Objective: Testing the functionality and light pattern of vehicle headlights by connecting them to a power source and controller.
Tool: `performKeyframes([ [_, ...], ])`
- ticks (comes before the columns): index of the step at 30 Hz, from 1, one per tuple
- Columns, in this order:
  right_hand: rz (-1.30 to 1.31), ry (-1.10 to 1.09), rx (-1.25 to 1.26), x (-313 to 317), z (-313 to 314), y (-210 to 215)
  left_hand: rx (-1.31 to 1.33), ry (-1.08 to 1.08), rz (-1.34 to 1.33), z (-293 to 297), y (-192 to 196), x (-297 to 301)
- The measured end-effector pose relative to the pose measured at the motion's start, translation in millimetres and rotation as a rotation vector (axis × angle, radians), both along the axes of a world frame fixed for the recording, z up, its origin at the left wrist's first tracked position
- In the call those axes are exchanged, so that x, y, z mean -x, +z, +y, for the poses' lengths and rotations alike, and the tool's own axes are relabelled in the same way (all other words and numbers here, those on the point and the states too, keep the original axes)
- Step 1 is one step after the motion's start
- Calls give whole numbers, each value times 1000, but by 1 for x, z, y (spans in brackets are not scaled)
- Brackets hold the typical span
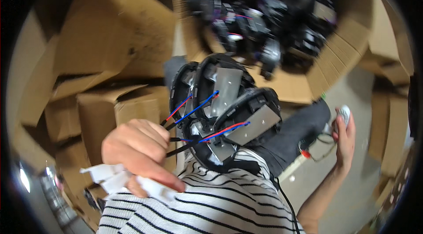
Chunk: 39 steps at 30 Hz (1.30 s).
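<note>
My left hand (140,149) is closed around several black cables (179,149) at the left of my lap. White plastic pieces (115,180), probably the cables' connectors, stick out below the fingers. The cables end in red and blue wires (224,131) that run to several black rounded housings (219,60) with grey metal plates (255,124), resting on my lap. Out to the right, my right hand (345,142) grips a small rounded white-grey object (344,114) whose kind I cannot tell. Thin wires (325,139) with a red-orange connector (304,150) hang beside that hand.
A large open cardboard box (341,51) in front of me holds many dark parts, blurred by motion. More cardboard boxes (114,27) crowd the left side, and others (382,124) stand at the right. A black cord (288,201) runs down my striped shirt.
</note>
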State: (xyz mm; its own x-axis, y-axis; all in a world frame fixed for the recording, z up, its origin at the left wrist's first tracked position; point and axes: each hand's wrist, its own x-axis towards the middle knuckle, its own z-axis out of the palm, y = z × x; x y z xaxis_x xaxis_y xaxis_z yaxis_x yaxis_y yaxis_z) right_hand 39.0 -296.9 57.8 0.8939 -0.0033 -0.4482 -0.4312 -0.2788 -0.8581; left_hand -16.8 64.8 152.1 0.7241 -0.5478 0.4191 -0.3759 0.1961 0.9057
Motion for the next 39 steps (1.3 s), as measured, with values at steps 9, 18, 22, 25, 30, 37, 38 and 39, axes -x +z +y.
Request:
performKeyframes([
  [9, 11, 257, 79, -4, 35, -3, -3, 1151, 3, 92, 119, 152],
  [18, 6, 375, 56, 6, 35, 4, -282, 2354, -121, 275, 113, 268],
  [22, 4, 329, 23, 16, 32, 11, -469, 2447, -35, 361, 5, 332],
  [25, -12, 299, -8, 17, 23, 13, -653, 2351, 261, 408, -98, 385],
  [30, -132, 251, 55, 25, 10, 12, -509, 2080, 815, 328, -223, 360],
  [37, -62, 235, 107, 23, 11, 7, -1139, 1564, 1149, 282, -257, 332],
  [38, -84, 218, 121, 24, 8, 6, -1162, 1401, 1253, 263, -229, 302],
  [39, -88, 220, 168, 24, 4, 6, -1648, 1009, 1340, 245, -181, 254],
])
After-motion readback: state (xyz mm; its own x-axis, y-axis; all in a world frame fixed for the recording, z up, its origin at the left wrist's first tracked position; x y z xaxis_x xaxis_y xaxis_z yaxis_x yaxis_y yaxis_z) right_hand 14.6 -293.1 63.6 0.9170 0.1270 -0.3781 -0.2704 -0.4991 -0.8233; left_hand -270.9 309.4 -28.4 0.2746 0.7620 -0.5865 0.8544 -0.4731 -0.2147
